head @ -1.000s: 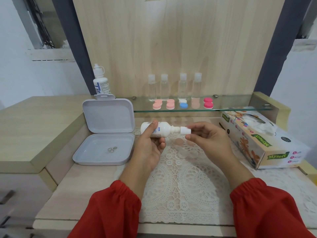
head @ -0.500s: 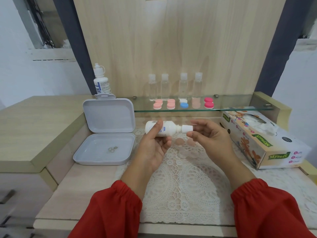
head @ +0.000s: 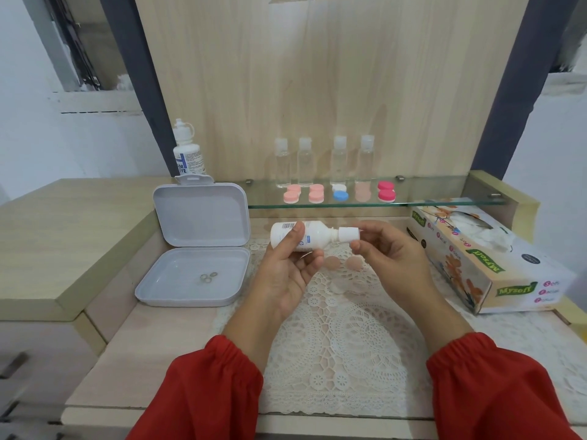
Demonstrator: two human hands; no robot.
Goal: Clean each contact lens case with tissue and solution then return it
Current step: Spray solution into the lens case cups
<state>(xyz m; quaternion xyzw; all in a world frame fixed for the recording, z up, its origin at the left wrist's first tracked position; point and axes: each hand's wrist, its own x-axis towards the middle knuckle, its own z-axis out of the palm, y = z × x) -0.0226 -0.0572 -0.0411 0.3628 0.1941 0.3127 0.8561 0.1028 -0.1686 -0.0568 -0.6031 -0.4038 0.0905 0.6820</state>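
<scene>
My left hand (head: 286,274) grips a white solution bottle (head: 313,235), held sideways above the lace mat. My right hand (head: 390,255) pinches the bottle's white cap (head: 347,234) between thumb and fingers. Under the bottle a beige lens case (head: 343,263) lies on the mat, partly hidden by my fingers. Several more lens cases stand in a row on the glass shelf (head: 444,200): two pale pink (head: 292,194), one white and blue (head: 340,192), one beige (head: 362,190), one hot pink (head: 386,191). A tissue box (head: 476,258) lies to the right.
An open grey plastic box (head: 197,249) with three small rings inside sits at the left. A second solution bottle (head: 188,152) stands behind it. Several clear bottles (head: 338,160) line the back of the shelf. The lace mat (head: 343,344) covers the desk in front.
Both hands and the bottle have risen slightly and drifted a little to the right. My right fingers stay on the cap.
</scene>
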